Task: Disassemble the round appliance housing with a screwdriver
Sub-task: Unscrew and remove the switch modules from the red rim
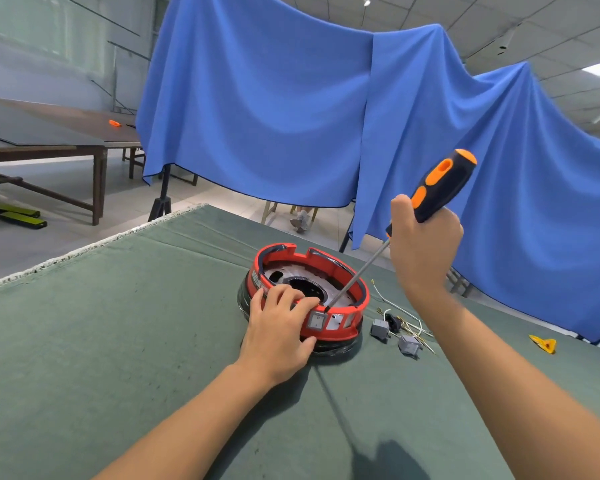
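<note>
A round red appliance housing (340,268) with a black base sits on the green cloth, its metal inside exposed. My left hand (279,332) grips its near rim, fingers curled over the edge and thumb against the outer wall. A grey rocker switch (317,321) is set in the front wall beside my fingers. My right hand (425,242) holds a black and orange screwdriver (440,183) up and to the right. Its long shaft slants down-left, with the tip at the inner rim just behind the switch.
Two loose grey switches (381,330) with wires (400,311) lie right of the housing. A yellow plastic piece (544,344) rests further right. The green-covered table (118,323) ends at the left in a frayed white edge. A blue drape (291,116) hangs behind; wooden tables stand far left.
</note>
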{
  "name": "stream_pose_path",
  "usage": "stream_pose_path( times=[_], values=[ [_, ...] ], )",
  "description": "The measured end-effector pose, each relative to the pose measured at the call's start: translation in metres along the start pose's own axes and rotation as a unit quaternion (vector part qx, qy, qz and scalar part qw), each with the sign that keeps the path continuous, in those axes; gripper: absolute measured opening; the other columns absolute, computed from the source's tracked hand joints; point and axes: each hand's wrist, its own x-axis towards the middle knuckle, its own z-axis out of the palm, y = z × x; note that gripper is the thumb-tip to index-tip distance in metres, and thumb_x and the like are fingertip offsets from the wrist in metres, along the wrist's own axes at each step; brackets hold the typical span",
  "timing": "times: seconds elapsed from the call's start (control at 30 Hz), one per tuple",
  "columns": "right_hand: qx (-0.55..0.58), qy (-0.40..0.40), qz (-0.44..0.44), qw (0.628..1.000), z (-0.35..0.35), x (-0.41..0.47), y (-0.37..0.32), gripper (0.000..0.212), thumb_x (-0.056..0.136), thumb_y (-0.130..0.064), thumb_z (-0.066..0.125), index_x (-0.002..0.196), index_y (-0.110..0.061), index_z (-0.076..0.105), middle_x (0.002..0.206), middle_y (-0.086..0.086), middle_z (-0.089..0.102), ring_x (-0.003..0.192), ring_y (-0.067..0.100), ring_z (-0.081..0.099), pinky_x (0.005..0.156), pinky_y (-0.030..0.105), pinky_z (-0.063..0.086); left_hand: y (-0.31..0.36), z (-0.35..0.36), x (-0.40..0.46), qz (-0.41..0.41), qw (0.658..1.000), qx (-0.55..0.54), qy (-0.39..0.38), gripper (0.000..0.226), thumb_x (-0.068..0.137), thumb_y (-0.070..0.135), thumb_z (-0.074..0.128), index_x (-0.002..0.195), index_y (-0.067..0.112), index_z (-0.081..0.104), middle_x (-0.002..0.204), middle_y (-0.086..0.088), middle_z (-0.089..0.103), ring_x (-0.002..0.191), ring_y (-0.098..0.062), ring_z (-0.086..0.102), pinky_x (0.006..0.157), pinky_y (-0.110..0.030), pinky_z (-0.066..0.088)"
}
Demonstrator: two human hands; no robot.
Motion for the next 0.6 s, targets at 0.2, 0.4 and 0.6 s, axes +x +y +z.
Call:
stream_pose_path(
  times=[0.2, 0.4, 0.6],
  values=[
    [-0.007, -0.011, -0.04, 0.999, 0.002, -0.013, -0.006, 0.035, 0.07, -0.035, 0.05, 0.048, -0.02, 0.028, 0.038, -0.007, 0.033, 0.041, 0.013, 0.033, 0.041, 0.021, 0.029, 0.0, 0.001, 0.001, -0.013, 1.0, -0.017, 0.007, 0.055, 0.078, 0.041, 0.064, 0.127, 0.024, 0.046, 0.128, 0.01, 0.047, 0.13, -0.012, 0.029, 0.114, -0.04, 0.016],
    [0.038, -0.002, -0.04, 0.998, 0.001, -0.015, -0.008, 0.034, 0.07, -0.037, 0.05, 0.047, -0.024, 0.029, 0.038, -0.01, 0.036, 0.042, 0.008, 0.034, 0.042, 0.021, 0.032, -0.001, 0.001, 0.002, -0.009, 1.0, -0.022, 0.012, 0.052, 0.076, 0.042, 0.065, 0.123, 0.027, 0.048, 0.125, 0.012, 0.048, 0.128, -0.011, 0.03, 0.113, -0.039, 0.016],
    [0.054, -0.008, -0.062, 0.997, 0.002, -0.021, -0.011, 0.033, 0.071, -0.038, 0.05, 0.048, -0.027, 0.028, 0.038, -0.012, 0.036, 0.04, 0.006, 0.034, 0.04, 0.014, 0.028, -0.002, 0.0, 0.002, -0.009, 1.0, -0.027, 0.008, 0.052, 0.076, 0.042, 0.065, 0.123, 0.027, 0.048, 0.125, 0.012, 0.048, 0.128, -0.011, 0.03, 0.113, -0.038, 0.016]
  ],
)
